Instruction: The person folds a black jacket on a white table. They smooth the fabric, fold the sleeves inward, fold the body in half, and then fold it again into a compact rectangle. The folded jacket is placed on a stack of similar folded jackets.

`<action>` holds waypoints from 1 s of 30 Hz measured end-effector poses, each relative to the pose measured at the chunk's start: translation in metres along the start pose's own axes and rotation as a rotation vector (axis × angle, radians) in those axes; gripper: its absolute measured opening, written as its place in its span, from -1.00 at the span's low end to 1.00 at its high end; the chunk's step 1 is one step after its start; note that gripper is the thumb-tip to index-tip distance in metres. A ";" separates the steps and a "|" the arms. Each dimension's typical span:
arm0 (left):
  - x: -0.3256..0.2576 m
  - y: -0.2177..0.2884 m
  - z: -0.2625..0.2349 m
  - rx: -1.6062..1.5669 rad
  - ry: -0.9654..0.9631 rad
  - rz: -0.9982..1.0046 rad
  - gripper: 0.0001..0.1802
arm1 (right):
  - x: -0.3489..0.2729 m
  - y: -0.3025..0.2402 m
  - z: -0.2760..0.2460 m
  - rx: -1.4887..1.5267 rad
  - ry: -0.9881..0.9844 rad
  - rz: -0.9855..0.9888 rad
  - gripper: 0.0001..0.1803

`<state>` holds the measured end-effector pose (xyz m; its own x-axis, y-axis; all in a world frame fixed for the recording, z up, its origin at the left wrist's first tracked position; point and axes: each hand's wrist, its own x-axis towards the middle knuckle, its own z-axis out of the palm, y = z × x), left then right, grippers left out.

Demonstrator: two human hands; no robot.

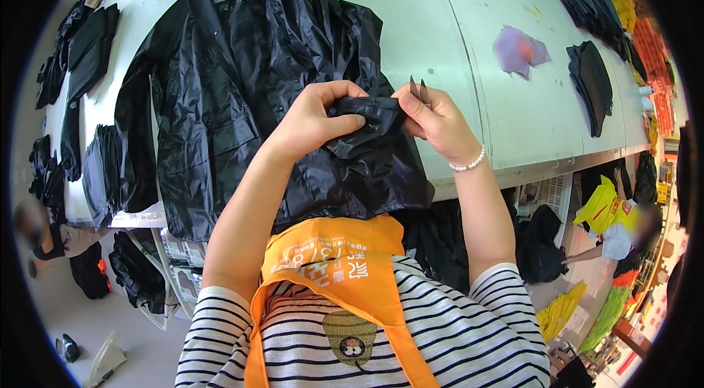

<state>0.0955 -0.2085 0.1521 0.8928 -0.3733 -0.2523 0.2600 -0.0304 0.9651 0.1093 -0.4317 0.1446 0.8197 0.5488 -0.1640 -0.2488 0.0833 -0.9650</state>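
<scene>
- The person's left hand [312, 120] is pinching a bunched fold of the glossy black waterproof jacket [242, 87], thumb on top and fingers curled under, at about nine o'clock from the fold.
- The right hand [434, 120] is gripping the same fold from three o'clock, while also holding small metal thread snips [419, 89] whose two points are sticking up toward twelve o'clock.
- The jacket is lying spread over the pale worktable [469, 58], with its lower part hanging off the near edge toward the person's orange apron [334, 256]; the raised fold is sitting between the two hands.
- Likely risk: the blades are sitting just beside the thin fabric, so a slip could be nicking the shell rather than a stray thread.
- The slick cloth looks liable to slide from the left pinch, since only a small bunch is being held.
- The points are also standing close to the left fingertips, so a hurried closing cut may be catching skin.
</scene>
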 end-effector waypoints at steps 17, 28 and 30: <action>0.015 -0.001 -0.002 -0.059 0.008 -0.046 -0.84 | 0.009 -0.014 0.008 -0.559 0.142 -0.312 -0.87; 0.022 -0.005 0.009 -0.017 0.105 0.048 -0.75 | 0.009 -0.002 -0.002 -0.556 0.151 -0.271 -0.89; 0.024 -0.007 0.011 -0.016 0.103 0.074 -0.74 | 0.011 0.007 -0.004 -0.556 0.167 -0.235 -0.89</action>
<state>0.1106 -0.2271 0.1399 0.9427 -0.2763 -0.1870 0.1971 0.0091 0.9803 0.1183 -0.4281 0.1354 0.9005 0.4276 0.0788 0.2165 -0.2838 -0.9341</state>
